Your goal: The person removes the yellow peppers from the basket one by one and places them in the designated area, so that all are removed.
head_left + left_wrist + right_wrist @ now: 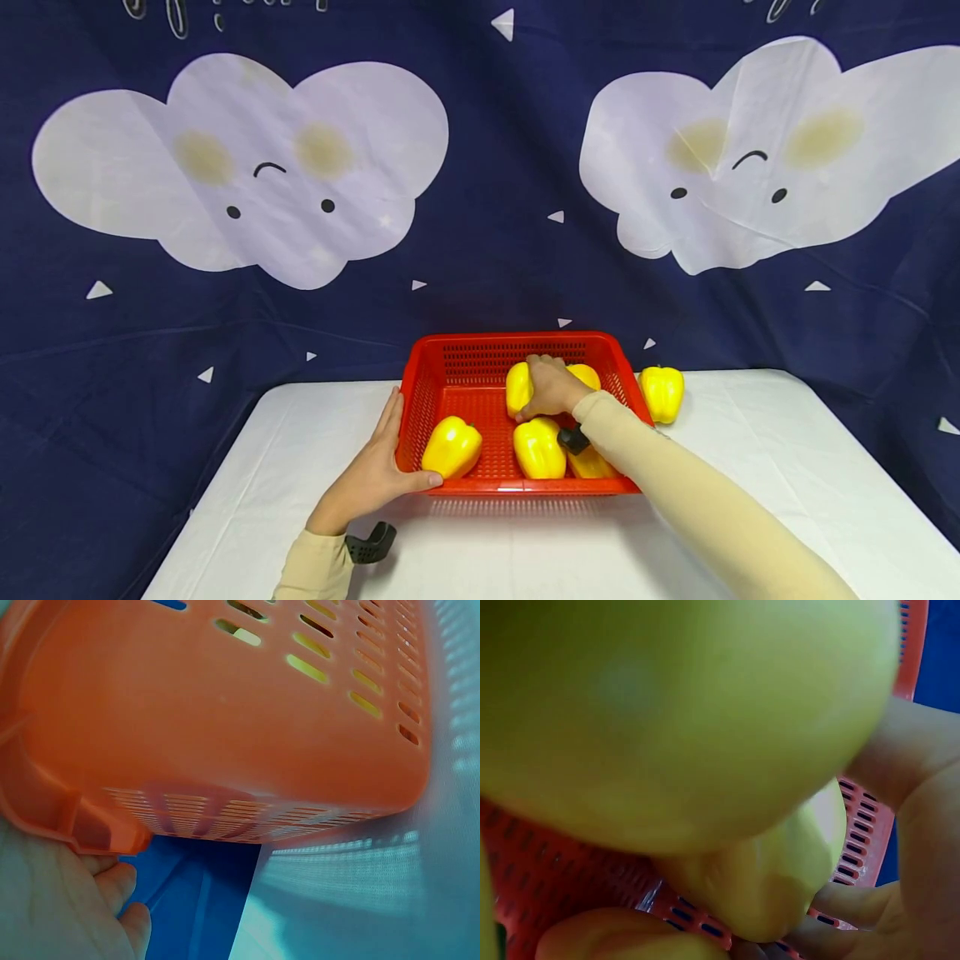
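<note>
A red plastic basket (495,486) stands on the table with several yellow bell peppers in it. My left hand (378,467) holds its front left corner, the thumb on the front rim and the fingers along the outer left wall. At the back of the basket, my right hand (551,387) grips a yellow bell pepper (517,390), its fingers partly covering it. Another pepper (583,375) lies just right of that hand. One pepper (452,447) sits front left, one (540,447) front middle, and one (592,465) front right under the wrist. A pepper (690,720) fills much of the right wrist view.
Outside the basket, a yellow bell pepper (662,393) stands on the white tablecloth (255,483), close to the basket's right wall. Behind the table hangs a dark blue cloth (510,275) printed with white clouds. A black wrist mount (371,543) sits at the left cuff.
</note>
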A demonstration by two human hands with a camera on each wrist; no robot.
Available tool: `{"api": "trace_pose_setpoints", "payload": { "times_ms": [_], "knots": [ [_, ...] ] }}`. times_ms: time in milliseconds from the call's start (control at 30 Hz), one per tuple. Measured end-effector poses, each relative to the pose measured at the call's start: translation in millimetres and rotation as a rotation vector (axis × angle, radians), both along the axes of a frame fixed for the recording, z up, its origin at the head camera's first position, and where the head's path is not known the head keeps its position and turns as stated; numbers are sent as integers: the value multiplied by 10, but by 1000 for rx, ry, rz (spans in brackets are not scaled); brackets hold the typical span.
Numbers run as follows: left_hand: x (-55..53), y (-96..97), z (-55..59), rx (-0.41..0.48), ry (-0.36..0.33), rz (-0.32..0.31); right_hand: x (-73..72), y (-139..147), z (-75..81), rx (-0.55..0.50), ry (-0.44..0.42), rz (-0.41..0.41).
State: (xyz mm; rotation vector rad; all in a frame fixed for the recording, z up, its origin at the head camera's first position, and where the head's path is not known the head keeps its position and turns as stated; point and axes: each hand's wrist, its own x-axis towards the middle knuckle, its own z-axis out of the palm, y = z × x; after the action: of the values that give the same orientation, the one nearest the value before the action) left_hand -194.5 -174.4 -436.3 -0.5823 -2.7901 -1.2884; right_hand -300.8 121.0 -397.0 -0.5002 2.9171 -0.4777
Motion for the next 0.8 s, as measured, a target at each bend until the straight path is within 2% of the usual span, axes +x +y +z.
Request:
{"api": "trace_pose_setpoints", "payload": {
  "times_ms": [333, 800],
  "knots": [
    [-3, 6, 1, 1, -12, 5, -12, -13, -46, 11, -9, -2],
    [2, 13, 7, 2, -16, 7, -6, -26, -73, 26, 27, 14]
  ]
}}
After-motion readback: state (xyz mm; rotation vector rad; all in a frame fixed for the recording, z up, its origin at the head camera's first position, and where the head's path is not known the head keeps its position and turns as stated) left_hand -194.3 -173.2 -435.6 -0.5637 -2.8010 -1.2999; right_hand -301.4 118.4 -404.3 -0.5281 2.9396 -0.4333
